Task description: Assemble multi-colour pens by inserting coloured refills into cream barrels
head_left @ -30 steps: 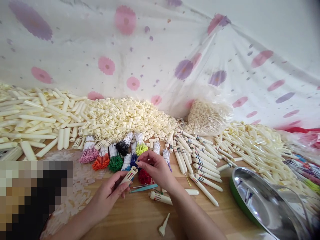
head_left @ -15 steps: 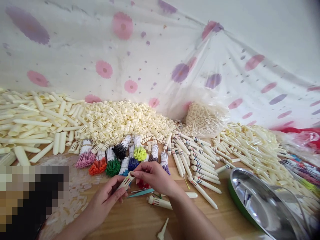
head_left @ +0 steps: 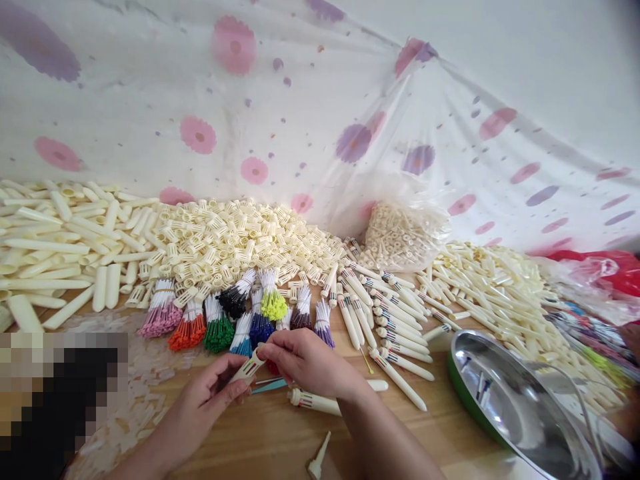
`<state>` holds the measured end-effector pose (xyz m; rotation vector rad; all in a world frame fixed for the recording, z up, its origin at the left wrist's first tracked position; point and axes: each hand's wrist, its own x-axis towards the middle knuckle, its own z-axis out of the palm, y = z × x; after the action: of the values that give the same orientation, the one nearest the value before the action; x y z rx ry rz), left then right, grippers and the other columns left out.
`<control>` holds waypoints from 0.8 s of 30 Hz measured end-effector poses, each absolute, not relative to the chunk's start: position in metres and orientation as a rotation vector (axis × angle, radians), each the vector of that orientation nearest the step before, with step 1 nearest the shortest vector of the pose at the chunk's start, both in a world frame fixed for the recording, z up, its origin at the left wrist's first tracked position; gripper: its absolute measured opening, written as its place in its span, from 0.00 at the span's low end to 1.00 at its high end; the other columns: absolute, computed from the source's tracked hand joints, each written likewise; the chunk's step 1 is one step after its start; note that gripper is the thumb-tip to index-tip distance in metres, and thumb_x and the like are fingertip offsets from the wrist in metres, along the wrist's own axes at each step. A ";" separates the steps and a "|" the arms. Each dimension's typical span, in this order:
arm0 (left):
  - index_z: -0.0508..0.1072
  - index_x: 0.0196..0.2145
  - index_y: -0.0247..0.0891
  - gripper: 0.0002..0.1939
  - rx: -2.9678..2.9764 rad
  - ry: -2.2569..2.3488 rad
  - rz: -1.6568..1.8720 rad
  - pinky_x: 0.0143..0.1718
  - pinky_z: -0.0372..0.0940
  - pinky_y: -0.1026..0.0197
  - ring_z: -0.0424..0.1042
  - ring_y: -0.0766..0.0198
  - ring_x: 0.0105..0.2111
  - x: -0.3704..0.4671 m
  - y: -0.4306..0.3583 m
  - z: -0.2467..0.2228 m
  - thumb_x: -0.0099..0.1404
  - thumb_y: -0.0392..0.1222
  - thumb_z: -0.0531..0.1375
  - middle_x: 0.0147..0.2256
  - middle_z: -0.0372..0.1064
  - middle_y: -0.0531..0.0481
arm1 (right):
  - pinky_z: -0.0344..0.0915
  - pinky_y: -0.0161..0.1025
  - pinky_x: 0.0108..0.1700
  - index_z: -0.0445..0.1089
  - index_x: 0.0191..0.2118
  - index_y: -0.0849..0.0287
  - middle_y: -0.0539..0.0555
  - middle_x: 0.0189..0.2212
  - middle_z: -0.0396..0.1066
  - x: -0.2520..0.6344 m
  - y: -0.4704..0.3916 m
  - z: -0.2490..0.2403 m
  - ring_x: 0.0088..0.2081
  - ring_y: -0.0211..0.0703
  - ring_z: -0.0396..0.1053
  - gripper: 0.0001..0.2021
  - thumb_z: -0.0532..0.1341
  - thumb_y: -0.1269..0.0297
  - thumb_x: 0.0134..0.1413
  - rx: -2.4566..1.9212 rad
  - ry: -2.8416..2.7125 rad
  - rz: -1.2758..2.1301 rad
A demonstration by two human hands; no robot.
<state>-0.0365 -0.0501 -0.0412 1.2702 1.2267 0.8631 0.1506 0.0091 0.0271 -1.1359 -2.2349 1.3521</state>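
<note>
Between the fingers of my left hand [head_left: 215,393] is a cream slotted pen barrel [head_left: 249,368], tilted up to the right. My right hand [head_left: 295,360] pinches at the barrel's upper end; whether a small part sits between those fingertips is hidden. Just behind the hands stand tied bundles of coloured refills, among them green [head_left: 219,327], orange [head_left: 187,328] and yellow [head_left: 273,300] ones. A pen with coloured sliders [head_left: 315,402] lies partly under my right wrist, near a light blue tool [head_left: 270,385].
Cream slotted parts [head_left: 240,240] are heaped at the back, with long tubes [head_left: 55,247] on the left. Assembled pens [head_left: 400,327] lie right of centre. A steel bowl [head_left: 520,393] and a small cream nozzle [head_left: 319,459] are nearer. A person's hand shows at the right edge.
The view has shifted slightly, so the scene sits a little further left. My right fingers now cover more of the barrel's upper end. A person's hand has appeared at the right edge.
</note>
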 end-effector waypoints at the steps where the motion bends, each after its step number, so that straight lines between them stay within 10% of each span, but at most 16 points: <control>1: 0.72 0.37 0.42 0.11 1.257 1.234 0.872 0.35 0.64 0.63 0.70 0.60 0.33 -0.036 -0.050 -0.043 0.59 0.48 0.60 0.30 0.72 0.53 | 0.53 0.29 0.24 0.67 0.25 0.60 0.46 0.16 0.60 0.152 0.008 0.030 0.21 0.32 0.57 0.18 0.50 0.58 0.61 -1.114 -2.289 1.324; 24: 0.74 0.33 0.37 0.14 0.816 0.756 0.646 0.23 0.62 0.69 0.67 0.71 0.23 -0.038 -0.053 -0.026 0.53 0.49 0.66 0.27 0.71 0.53 | 0.67 0.32 0.38 0.72 0.40 0.65 0.55 0.28 0.76 0.173 0.024 0.029 0.33 0.37 0.73 0.11 0.56 0.64 0.58 -0.539 -2.366 1.591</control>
<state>-0.0384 -0.0532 -0.0263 0.8158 0.7564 0.6459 0.1729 0.0242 0.0295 -0.5393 -2.3663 1.5912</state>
